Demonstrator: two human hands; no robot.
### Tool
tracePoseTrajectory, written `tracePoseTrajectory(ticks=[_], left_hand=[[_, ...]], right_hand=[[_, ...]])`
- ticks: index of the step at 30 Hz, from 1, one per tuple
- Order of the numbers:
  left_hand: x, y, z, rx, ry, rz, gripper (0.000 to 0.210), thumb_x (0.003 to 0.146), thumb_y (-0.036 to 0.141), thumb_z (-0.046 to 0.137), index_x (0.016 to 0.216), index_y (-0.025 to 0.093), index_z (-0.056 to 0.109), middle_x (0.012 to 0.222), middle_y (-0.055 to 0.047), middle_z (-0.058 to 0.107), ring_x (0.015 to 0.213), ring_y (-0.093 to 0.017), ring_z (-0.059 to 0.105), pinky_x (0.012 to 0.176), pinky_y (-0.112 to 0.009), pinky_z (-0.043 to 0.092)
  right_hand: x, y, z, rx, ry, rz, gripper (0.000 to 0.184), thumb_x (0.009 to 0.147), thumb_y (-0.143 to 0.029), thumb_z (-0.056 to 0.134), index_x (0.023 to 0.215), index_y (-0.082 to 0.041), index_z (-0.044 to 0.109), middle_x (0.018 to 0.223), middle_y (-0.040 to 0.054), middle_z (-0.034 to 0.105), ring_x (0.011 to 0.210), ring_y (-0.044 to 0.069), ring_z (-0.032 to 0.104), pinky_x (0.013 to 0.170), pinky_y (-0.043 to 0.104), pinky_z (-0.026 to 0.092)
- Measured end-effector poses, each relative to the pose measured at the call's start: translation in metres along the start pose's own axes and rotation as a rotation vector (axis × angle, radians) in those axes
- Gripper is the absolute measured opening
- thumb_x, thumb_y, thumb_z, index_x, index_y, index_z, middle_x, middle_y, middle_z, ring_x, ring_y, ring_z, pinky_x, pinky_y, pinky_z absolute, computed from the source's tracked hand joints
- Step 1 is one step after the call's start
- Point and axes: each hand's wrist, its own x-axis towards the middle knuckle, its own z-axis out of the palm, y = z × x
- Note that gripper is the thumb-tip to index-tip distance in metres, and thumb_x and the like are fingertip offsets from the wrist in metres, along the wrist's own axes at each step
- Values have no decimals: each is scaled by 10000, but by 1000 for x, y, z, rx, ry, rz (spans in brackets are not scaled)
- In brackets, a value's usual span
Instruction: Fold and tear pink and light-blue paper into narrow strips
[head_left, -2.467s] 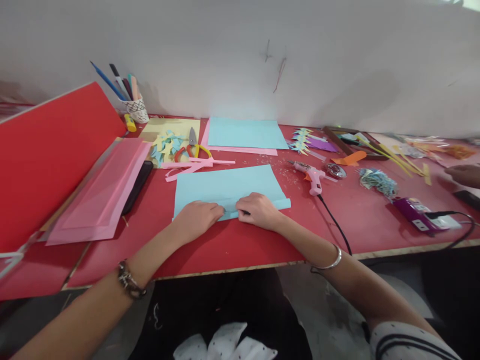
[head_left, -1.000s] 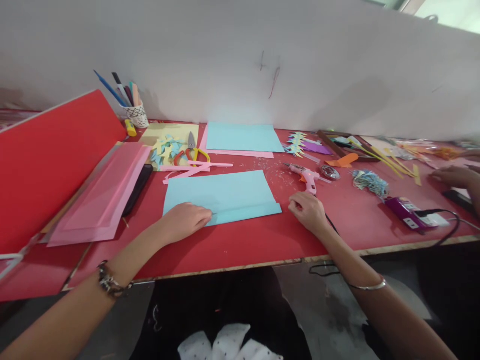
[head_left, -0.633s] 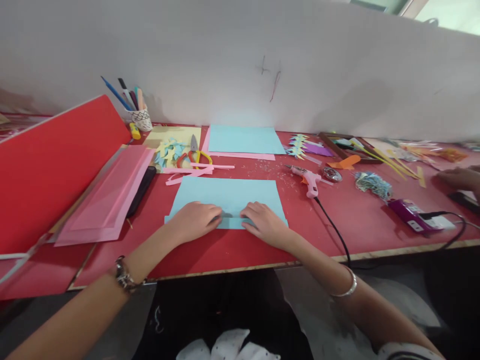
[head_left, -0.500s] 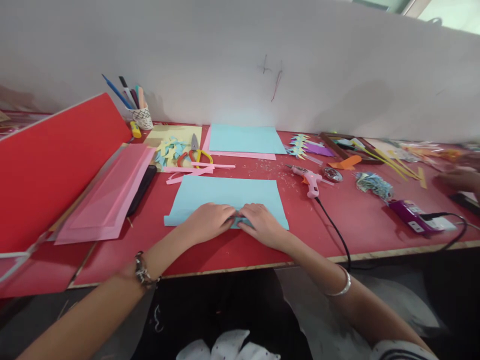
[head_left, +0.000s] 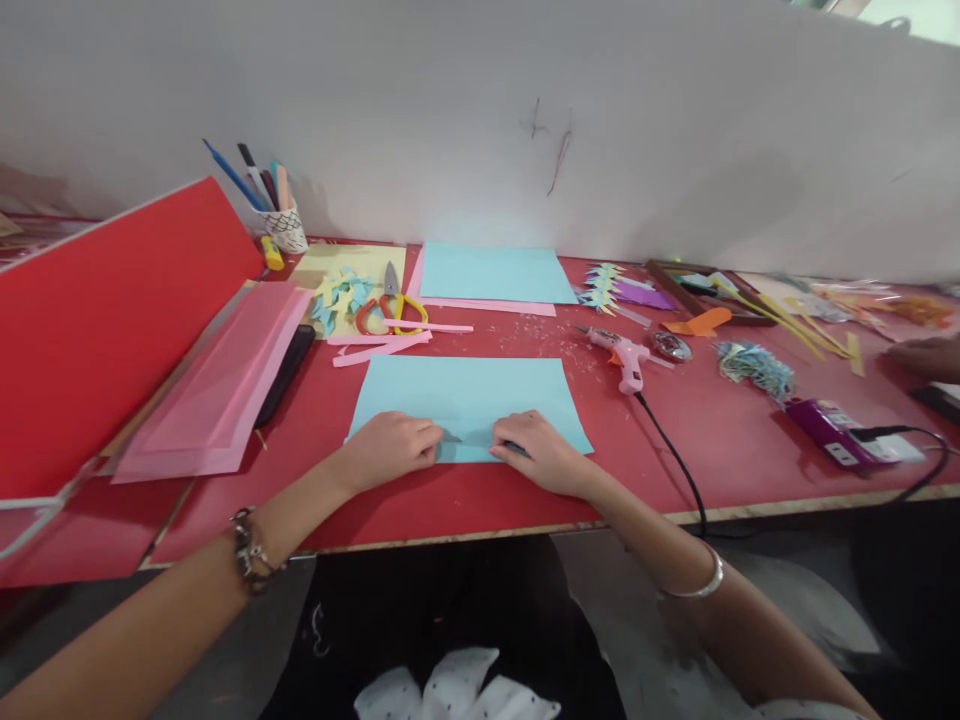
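A light blue sheet of paper (head_left: 465, 385) lies crosswise in front of me, its near edge turned up in a narrow fold. My left hand (head_left: 397, 443) is closed on that edge, left of the middle, with curled fingers. To the right, my right hand (head_left: 536, 452) grips the same edge, its fingers bent over the paper. A dark streak shows beneath the right fingers, and I cannot tell whether it is a shadow or an object. Between the two hands a short stretch of the folded edge is visible.
A pink glue gun (head_left: 626, 360) with a black cord lies to the right. Scissors (head_left: 391, 300) and pink strips (head_left: 382, 348) lie behind the sheet. Pink papers (head_left: 217, 400) and a red board (head_left: 112, 330) stand left. Another person's hand (head_left: 926, 358) rests far right, near a purple power strip (head_left: 836, 435).
My hands have moved apart along the near edge, from almost touching at the middle to either side. The fingers are more curled now, and the fold between them shows.
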Motion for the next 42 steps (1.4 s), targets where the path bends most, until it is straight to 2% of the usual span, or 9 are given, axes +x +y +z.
tracePoseTrajectory(ticks=[11, 19, 23, 25, 27, 29, 32, 36, 42], left_hand=[[-39, -25, -3, -134, -46, -163, 254, 795, 197, 314, 599, 200, 474, 581, 14, 571, 577, -118, 527, 544, -223, 335], [-60, -33, 3, -23, 8, -298, 265, 777, 190, 307, 613, 212, 514, 585, 14, 609, 552, -124, 527, 556, -244, 338], [-57, -30, -4, 13, -28, -322, 264, 772, 188, 323, 585, 207, 509, 563, 3, 596, 548, -143, 533, 576, -269, 362], [-53, -25, -9, 0, 4, -332, 274, 784, 185, 306, 656, 199, 547, 660, -33, 624, 648, -171, 569, 624, -290, 395], [-49, -13, -11, -28, 73, -336, 305, 816, 206, 284, 860, 175, 584, 883, -87, 644, 847, -203, 577, 715, -314, 418], [-44, 3, -10, -83, 96, -279, 369, 858, 282, 279, 1125, 160, 502, 1148, -110, 569, 1054, -214, 508, 840, -339, 400], [-38, 28, -4, -162, 4, -122, 514, 871, 456, 270, 1303, 184, 334, 1358, -81, 384, 1231, -210, 354, 992, -381, 291], [-37, 43, 0, -165, -54, -119, 636, 835, 574, 228, 1346, 196, 255, 1414, -69, 258, 1290, -236, 250, 1030, -460, 209], [-56, 34, 8, -105, 9, -166, 664, 817, 591, 257, 1358, 208, 222, 1379, -41, 342, 1265, -217, 307, 1025, -413, 234]], right_hand=[[0, 4, 0, 41, 9, -21, 213, 845, -221, 399, 637, -178, 413, 666, 3, 531, 656, 128, 456, 678, 261, 282], [-6, 12, -5, 53, 1, -44, 223, 849, -233, 393, 633, -178, 405, 645, 0, 510, 637, 125, 447, 674, 258, 293], [-8, 15, -9, 33, -3, -60, 229, 843, -240, 397, 624, -178, 417, 627, 1, 510, 618, 124, 446, 643, 246, 299], [-7, 13, -10, 4, -3, -50, 220, 834, -225, 403, 620, -176, 428, 627, 4, 520, 609, 122, 452, 622, 240, 299], [-5, 8, -9, -59, -7, -22, 200, 825, -210, 412, 633, -172, 452, 649, 13, 543, 621, 127, 469, 622, 244, 300], [0, 0, -6, -153, -1, 29, 162, 824, -215, 423, 688, -164, 495, 705, 32, 576, 666, 145, 497, 656, 264, 307], [7, -15, 3, -301, 35, 106, 155, 837, -250, 425, 815, -148, 540, 810, 66, 605, 760, 186, 524, 742, 316, 305], [12, -26, 14, -385, 87, 147, 188, 845, -286, 427, 888, -148, 547, 881, 74, 598, 836, 211, 518, 777, 335, 299], [-4, -5, 12, -328, 174, 228, 93, 821, -245, 462, 824, -185, 532, 852, 34, 588, 800, 187, 504, 753, 311, 320]])
